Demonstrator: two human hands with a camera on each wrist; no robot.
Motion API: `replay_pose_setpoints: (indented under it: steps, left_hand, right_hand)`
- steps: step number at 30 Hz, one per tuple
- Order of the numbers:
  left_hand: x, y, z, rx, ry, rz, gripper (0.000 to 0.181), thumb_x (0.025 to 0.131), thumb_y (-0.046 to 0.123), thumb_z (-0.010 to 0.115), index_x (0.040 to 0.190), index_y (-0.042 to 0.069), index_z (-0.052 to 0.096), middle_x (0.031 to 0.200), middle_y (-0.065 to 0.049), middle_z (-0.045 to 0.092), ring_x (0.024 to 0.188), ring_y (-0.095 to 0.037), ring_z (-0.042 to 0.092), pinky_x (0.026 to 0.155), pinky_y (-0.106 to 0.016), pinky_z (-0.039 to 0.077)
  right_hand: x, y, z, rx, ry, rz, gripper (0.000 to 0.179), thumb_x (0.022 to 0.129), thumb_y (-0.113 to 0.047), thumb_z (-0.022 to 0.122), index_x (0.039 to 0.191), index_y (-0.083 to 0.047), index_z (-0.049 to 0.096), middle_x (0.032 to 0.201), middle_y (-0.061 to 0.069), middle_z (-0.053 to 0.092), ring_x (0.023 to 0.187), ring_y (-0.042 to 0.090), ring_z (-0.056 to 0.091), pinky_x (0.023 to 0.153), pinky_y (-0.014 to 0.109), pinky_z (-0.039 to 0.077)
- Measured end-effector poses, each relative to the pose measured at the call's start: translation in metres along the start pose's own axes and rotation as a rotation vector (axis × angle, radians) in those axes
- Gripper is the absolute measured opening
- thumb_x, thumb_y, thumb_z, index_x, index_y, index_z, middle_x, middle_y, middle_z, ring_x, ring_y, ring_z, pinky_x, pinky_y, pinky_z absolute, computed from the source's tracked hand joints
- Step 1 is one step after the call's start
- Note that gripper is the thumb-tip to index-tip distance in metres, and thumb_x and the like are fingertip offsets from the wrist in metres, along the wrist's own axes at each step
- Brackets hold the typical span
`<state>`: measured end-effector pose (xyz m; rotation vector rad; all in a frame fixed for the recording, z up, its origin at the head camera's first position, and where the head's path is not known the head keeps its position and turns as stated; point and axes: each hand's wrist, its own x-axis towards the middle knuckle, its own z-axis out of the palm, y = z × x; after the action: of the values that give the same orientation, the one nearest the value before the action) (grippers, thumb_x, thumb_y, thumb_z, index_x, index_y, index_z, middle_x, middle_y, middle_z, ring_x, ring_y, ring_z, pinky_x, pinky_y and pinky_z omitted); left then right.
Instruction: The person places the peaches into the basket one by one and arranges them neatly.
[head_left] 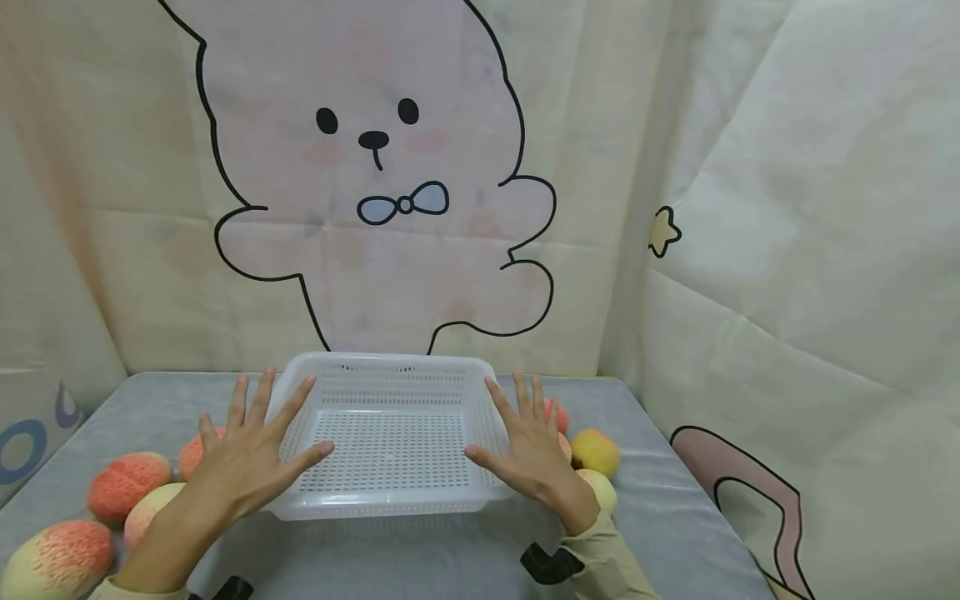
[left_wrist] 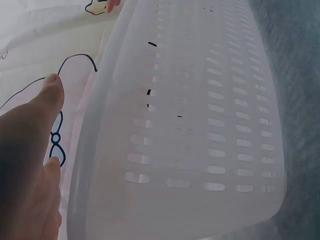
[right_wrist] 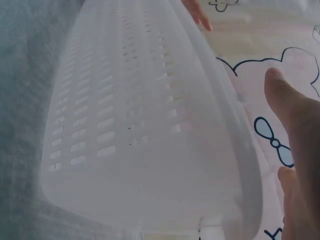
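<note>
While the left hand (head_left: 251, 467) and right hand (head_left: 532, 450) splay empty fingers wide at nine and three o'clock of a white perforated plastic basket (head_left: 390, 454), they partly block round red-yellow fruits (head_left: 596, 452).

No text, label, brand, number or sign can be read on anything in the head view, the left wrist view or the right wrist view.
</note>
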<state>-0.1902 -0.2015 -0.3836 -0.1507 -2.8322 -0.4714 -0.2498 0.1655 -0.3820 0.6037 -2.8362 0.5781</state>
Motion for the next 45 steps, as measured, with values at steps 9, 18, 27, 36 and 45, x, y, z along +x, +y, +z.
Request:
replay_pose_setpoints:
  steps: [9,18,27,36,45]
  left_hand:
    - [0.002,-0.005,-0.001,-0.007,-0.011,-0.006,0.094,0.091,0.074,0.05,0.162,0.039,0.001,0.17,-0.02,-0.012,0.153,-0.052,-0.01,0.098,-0.091,0.008]
    - [0.003,-0.008,-0.004,-0.041,0.0,0.039,0.095,0.091,0.069,0.057,0.163,0.036,0.005,0.166,-0.032,0.01,0.144,-0.063,0.023,0.101,-0.082,0.029]
    - [0.008,-0.011,-0.01,-0.105,0.017,0.032,0.092,0.092,0.065,0.06,0.164,0.028,0.015,0.162,-0.033,0.023,0.139,-0.062,0.033,0.094,-0.081,0.036]
    - [0.011,-0.017,-0.014,-0.249,0.019,0.061,0.08,0.098,0.054,0.06,0.161,0.019,0.027,0.159,-0.031,0.032,0.14,-0.057,0.035,0.1,-0.078,0.034]
    - [0.01,-0.028,-0.021,-0.299,-0.018,0.046,0.077,0.099,0.05,0.06,0.16,0.014,0.03,0.158,-0.027,0.037,0.137,-0.053,0.042,0.095,-0.077,0.04]
  right_hand:
    - [0.003,0.008,0.003,0.041,-0.035,-0.034,0.097,0.087,-0.068,0.061,0.163,-0.036,0.011,0.172,0.008,-0.007,0.158,0.038,-0.013,0.12,0.072,0.002]
    - [0.008,0.022,0.004,0.157,-0.051,-0.006,0.094,0.087,-0.055,0.071,0.162,-0.023,0.025,0.163,0.017,0.034,0.145,0.041,0.037,0.112,0.067,0.034]
    - [0.013,0.043,0.006,0.365,-0.155,-0.04,0.069,0.097,-0.035,0.068,0.154,-0.008,0.04,0.125,0.013,0.066,0.106,0.026,0.063,0.077,0.03,0.055]
    - [0.019,0.063,0.003,0.527,-0.239,-0.113,0.056,0.104,-0.02,0.058,0.152,0.001,0.041,0.143,0.028,0.055,0.122,0.044,0.062,0.096,0.049,0.055]
    - [0.02,0.067,0.005,0.565,-0.252,-0.128,0.055,0.103,-0.019,0.059,0.151,0.002,0.043,0.14,0.03,0.057,0.117,0.042,0.065,0.096,0.049,0.055]
